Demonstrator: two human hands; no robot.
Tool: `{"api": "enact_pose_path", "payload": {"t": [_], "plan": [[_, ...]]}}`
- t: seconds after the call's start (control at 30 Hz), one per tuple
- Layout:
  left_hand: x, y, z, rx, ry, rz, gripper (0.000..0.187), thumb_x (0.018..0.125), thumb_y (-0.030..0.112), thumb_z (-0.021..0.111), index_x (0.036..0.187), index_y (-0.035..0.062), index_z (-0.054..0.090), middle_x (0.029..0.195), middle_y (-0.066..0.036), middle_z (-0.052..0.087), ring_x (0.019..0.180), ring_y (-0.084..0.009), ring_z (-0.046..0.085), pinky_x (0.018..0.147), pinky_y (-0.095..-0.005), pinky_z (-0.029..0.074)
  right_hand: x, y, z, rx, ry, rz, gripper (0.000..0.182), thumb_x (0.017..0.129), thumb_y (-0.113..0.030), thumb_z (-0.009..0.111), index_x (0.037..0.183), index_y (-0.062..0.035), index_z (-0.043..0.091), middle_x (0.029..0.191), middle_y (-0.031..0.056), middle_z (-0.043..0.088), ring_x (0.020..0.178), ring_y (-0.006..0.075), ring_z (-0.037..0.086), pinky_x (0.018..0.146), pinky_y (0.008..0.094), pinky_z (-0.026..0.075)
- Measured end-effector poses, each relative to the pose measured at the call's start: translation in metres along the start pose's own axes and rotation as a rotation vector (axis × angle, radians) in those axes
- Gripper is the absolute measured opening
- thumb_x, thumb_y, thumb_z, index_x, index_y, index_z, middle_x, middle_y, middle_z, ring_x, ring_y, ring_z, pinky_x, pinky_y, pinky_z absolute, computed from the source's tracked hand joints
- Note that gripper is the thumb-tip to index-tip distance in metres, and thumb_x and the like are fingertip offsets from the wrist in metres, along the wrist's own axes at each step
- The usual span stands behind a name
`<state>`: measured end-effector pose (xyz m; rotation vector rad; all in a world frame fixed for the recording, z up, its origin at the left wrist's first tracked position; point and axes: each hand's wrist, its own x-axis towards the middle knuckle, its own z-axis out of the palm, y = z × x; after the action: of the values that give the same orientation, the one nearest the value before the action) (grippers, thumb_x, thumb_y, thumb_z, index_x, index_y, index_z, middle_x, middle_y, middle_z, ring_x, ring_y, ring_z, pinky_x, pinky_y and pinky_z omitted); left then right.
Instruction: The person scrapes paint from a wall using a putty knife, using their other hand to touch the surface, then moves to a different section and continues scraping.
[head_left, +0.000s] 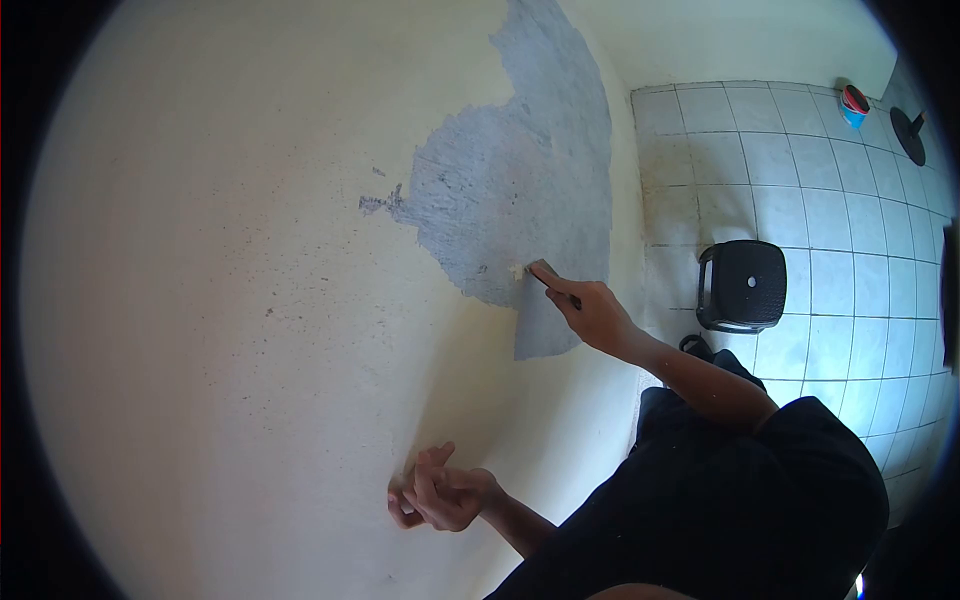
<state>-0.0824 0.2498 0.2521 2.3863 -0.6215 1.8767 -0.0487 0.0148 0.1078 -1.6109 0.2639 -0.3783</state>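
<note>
My right hand (597, 318) is closed round a scraper (541, 274), seen nearly edge-on, its tip right at the wall. It works over a grey patch (490, 180) with ragged edges, where the pale surface coat is gone. Just beside the tip shows a small cream-coloured spot (517, 272). My left hand (445, 492) is at the pale wall (300, 400), well apart from the grey area. Its fingers are bent and apart, with nothing visible in them.
A black plastic stool (752, 284) stands on the white tiled floor (780, 165), close to my legs. Near the far wall is a blue and red bucket (853, 107), with a round dark base (907, 137) next to it. Small dark specks dot the wall.
</note>
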Motion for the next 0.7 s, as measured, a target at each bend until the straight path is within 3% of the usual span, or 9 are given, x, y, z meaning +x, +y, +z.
{"api": "enact_pose_path", "payload": {"t": [0.03,0.33,0.43,0.5,0.6,0.63,0.67,0.7], "plan": [[0.000,0.000,0.001,0.003,0.006,0.002,0.034,0.113,0.028,0.045,0.107,0.0056,0.071,0.062,0.006,0.071,0.068,-0.0081,0.061,0.114,-0.0447,0.034,0.001,0.000,-0.001,0.004,0.011,-0.013,0.045,0.109,-0.017,0.061,0.154,-0.0232,0.060,0.076,0.0278,0.059,0.060,0.0347,0.047,0.066,0.0449,0.047],[0.002,0.004,0.001,-0.018,0.014,-0.018,0.037,0.115,0.031,0.048,0.104,0.0052,0.072,0.062,0.006,0.071,0.072,-0.0102,0.062,0.113,-0.0431,0.034,0.006,-0.003,0.002,-0.029,-0.009,0.047,0.045,0.108,-0.017,0.061,0.153,-0.0197,0.060,0.075,0.0286,0.057,0.061,0.0363,0.049,0.068,0.0456,0.048],[0.003,0.003,0.004,-0.021,0.040,0.001,0.036,0.114,0.029,0.047,0.103,0.0048,0.072,0.062,0.006,0.071,0.073,-0.0108,0.063,0.113,-0.0423,0.034,0.013,0.010,0.006,-0.043,0.039,-0.072,0.046,0.111,-0.019,0.059,0.157,-0.0208,0.056,0.065,0.0149,0.053,0.057,0.0150,0.044,0.059,0.0328,0.047],[0.002,0.003,0.003,-0.038,0.052,0.005,0.036,0.114,0.026,0.046,0.102,0.0040,0.072,0.063,0.006,0.071,0.073,-0.0113,0.063,0.113,-0.0420,0.034,0.036,-0.012,-0.008,0.201,0.011,0.211,0.041,0.113,-0.025,0.055,0.154,-0.0237,0.062,0.058,0.0085,0.050,0.045,0.0165,0.042,0.047,0.0370,0.041],[-0.003,0.000,0.004,-0.099,0.062,0.028,0.029,0.109,0.017,0.048,0.103,0.0029,0.072,0.065,0.005,0.072,0.075,-0.0111,0.063,0.114,-0.0407,0.035,0.075,-0.014,-0.016,0.361,0.034,0.205,0.042,0.114,-0.029,0.053,0.155,-0.0263,0.061,0.058,-0.0010,0.044,0.044,0.0088,0.037,0.040,0.0333,0.034],[-0.001,-0.006,0.004,-0.127,0.077,0.055,0.027,0.108,0.014,0.048,0.104,0.0027,0.072,0.065,0.005,0.072,0.076,-0.0109,0.064,0.114,-0.0404,0.035,0.069,-0.012,-0.010,0.341,-0.008,0.196,0.042,0.114,-0.030,0.054,0.156,-0.0267,0.060,0.058,-0.0011,0.044,0.044,0.0091,0.038,0.040,0.0334,0.035],[-0.002,-0.006,0.006,-0.142,0.117,0.049,0.019,0.099,0.005,0.052,0.094,0.0085,0.070,0.064,0.008,0.070,0.064,-0.0098,0.059,0.114,-0.0401,0.035,0.056,-0.004,-0.011,0.297,-0.053,0.201,0.043,0.114,-0.030,0.054,0.156,-0.0271,0.060,0.057,-0.0011,0.044,0.044,0.0093,0.038,0.040,0.0334,0.035],[-0.001,-0.003,0.005,-0.122,0.085,0.034,0.019,0.100,0.005,0.052,0.097,0.0072,0.071,0.064,0.008,0.071,0.068,-0.0097,0.060,0.114,-0.0399,0.035,0.039,0.001,-0.010,0.248,-0.102,0.210,0.043,0.114,-0.030,0.054,0.157,-0.0275,0.059,0.057,-0.0012,0.043,0.044,0.0096,0.038,0.040,0.0335,0.035]]}}
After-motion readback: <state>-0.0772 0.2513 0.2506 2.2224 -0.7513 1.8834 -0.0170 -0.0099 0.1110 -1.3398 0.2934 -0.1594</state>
